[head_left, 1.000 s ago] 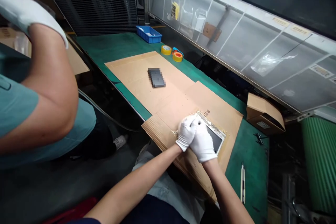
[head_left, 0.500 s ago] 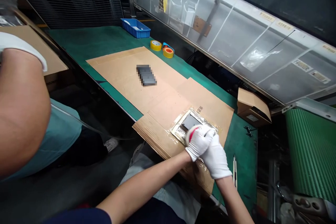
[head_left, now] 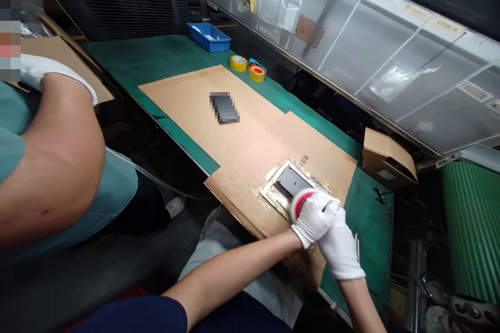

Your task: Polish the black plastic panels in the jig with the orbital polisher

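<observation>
A flat device with a dark screen and pale frame (head_left: pixel 289 184) lies in clear plastic wrap on a cardboard sheet (head_left: pixel 250 151). Both my hands wear white gloves and press together on its near right end. My left hand (head_left: pixel 311 216) is closed over a small red thing whose edge shows at the fingers. My right hand (head_left: pixel 340 248) sits just behind it, fingers folded against the left hand; what they hold is hidden.
Another person's bare arm (head_left: pixel 50 166) and teal shirt fill the left. On the green bench stand a blue tray (head_left: pixel 211 37), two tape rolls (head_left: pixel 248 66), a small cardboard box (head_left: pixel 388 158), a blurred dark item (head_left: pixel 224 107) and a pen-like tool (head_left: pixel 357 239).
My hands slid together from the device's far left end to its near right end, uncovering the dark screen. The person's arm on the left shifted.
</observation>
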The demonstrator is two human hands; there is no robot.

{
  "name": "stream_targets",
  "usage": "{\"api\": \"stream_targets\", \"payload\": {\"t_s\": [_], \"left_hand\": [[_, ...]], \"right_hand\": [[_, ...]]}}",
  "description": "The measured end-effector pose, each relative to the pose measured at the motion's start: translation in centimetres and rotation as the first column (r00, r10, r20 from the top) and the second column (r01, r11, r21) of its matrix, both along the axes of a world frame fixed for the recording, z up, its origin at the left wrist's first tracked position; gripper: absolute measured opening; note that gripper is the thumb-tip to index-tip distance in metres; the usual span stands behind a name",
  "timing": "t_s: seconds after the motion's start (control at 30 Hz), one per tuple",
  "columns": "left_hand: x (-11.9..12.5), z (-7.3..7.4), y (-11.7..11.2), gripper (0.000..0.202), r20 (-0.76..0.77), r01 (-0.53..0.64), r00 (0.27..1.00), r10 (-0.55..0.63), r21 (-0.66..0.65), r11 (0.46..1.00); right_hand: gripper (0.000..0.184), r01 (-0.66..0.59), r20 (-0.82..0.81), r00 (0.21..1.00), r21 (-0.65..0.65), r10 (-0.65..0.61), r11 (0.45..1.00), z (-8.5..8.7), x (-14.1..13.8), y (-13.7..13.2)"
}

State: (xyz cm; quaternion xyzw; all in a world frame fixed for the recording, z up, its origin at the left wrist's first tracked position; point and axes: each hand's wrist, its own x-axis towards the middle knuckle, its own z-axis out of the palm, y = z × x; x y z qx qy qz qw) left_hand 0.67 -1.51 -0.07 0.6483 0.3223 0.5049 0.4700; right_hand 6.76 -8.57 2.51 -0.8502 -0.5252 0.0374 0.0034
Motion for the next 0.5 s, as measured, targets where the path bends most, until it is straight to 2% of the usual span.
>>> {"api": "stream_targets", "payload": {"t_s": [0.07,0.1,0.2,0.3,0.37,0.43,0.5], "left_hand": [[0.6,-0.1,-0.4,0.026,-0.023,0.042,0.999,-0.042,0.002,0.999],[0.1,-0.1,-0.1,0.026,-0.024,0.037,0.999,-0.037,-0.001,0.999],[-3.8,-0.2,2.4,0.025,0.002,-0.056,0.998,0.056,-0.014,0.998],[-8.4,0.1,5.4,0.026,-0.026,-0.19,0.982,0.189,-0.035,0.981],[-9.8,0.4,6.5,0.027,-0.049,-0.246,0.969,0.244,-0.049,0.968],[-9.3,0.5,6.3,0.026,-0.049,-0.235,0.971,0.233,-0.044,0.971],[-7.1,0.4,4.9,0.025,-0.033,-0.167,0.986,0.165,-0.041,0.985]], "right_hand": [[0.029,0.025,0.036,0.999,-0.028,-0.024,0.999,0.0,0.5,-0.6],[0.032,0.014,0.04,0.999,-0.038,-0.012,0.999,0.1,0.1,-0.2],[0.045,-0.131,0.033,0.991,-0.046,0.133,0.99,0.4,-3.3,3.3],[0.048,-0.301,0.028,0.953,-0.04,0.302,0.953,0.9,-7.3,7.6],[0.048,-0.357,0.03,0.933,-0.029,0.358,0.934,1.3,-8.6,9.1],[0.048,-0.339,0.007,0.941,-0.029,0.34,0.94,1.5,-8.1,8.8],[0.046,-0.237,-0.024,0.971,-0.049,0.236,0.97,1.3,-6.2,6.8]]}}
